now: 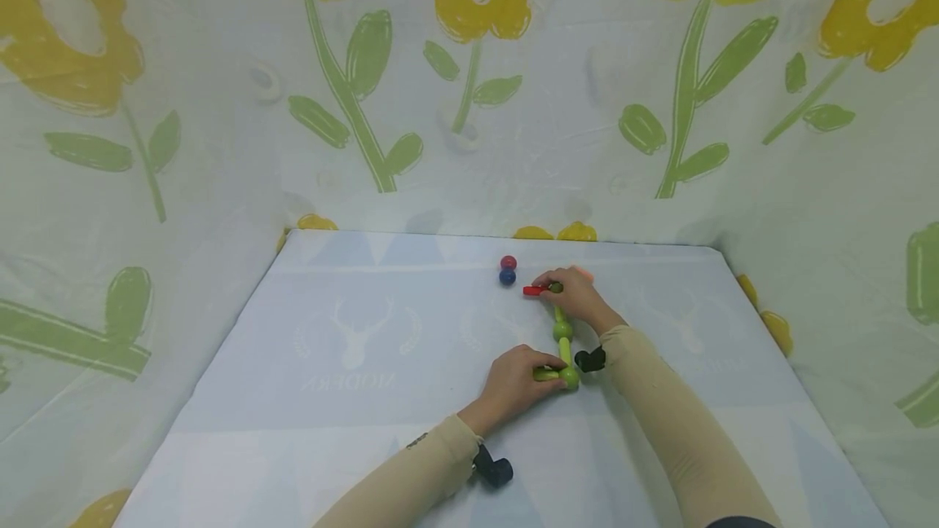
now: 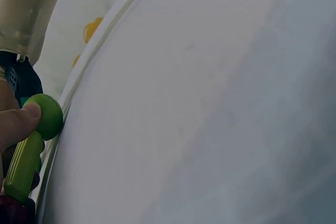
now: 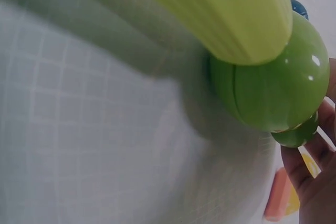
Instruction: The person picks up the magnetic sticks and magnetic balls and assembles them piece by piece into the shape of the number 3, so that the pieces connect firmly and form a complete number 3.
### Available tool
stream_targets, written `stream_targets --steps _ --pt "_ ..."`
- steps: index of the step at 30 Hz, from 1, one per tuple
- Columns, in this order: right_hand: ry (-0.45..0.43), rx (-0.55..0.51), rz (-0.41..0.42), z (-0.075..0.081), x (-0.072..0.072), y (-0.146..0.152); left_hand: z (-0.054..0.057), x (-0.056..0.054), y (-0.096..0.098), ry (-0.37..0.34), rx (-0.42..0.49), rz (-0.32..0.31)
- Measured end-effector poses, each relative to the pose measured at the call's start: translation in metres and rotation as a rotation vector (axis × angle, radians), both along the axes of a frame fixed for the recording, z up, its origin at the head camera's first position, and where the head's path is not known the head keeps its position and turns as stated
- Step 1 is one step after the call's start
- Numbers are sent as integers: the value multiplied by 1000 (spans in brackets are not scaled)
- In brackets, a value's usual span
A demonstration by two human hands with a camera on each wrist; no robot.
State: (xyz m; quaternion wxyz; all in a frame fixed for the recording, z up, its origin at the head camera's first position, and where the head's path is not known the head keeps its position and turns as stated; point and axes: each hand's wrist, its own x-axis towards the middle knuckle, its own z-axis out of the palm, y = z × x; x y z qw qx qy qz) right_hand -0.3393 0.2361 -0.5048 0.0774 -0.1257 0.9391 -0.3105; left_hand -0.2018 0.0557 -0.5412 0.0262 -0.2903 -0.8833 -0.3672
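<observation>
Two hands hold a bendy green chain that could pop apart

The left hand (image 1: 517, 381) pinches the near ball (image 1: 569, 380), with its thumb on the green side. A side stick (image 1: 546, 374) points left from there, under the fingers. The right hand (image 1: 576, 295) pinches the red stick (image 1: 533, 290) right beside the far ball (image 1: 556, 288). Its fingertips hide the spot where those two meet, so I cannot tell if they are joined.

The chain is on the table (image 1: 257, 463), between the two hands. From the near ball, the low stick (image 1: 565, 351) goes up to the middle ball (image 1: 562, 331), and the high stick (image 1: 558, 314) goes on to the far ball.

What could go wrong? If the hands pull away from each other, a stick could come off its ball, most likely at the middle ball, because no finger holds it. If the right hand pushes the red stick too hard, the chain could bend or roll there. The right camera (image 1: 590, 360) sits just beside the low stick, so a small swing of that wrist could bump it.

The blue ball (image 1: 508, 276) and red ball (image 1: 509, 263) are near the red stick's free end. A knock from the stick could send them rolling. The orange stick (image 1: 584, 274) is partly behind the right hand, where an elbowy move could push it.
</observation>
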Motion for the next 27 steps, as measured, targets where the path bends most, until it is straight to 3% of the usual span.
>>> stream_targets --steps 11,27 --pt "67 -5 26 -1 2 3 -1 -1 1 59 -29 11" --pt "58 -48 -62 -1 6 19 -2 0 1 50 -15 11"
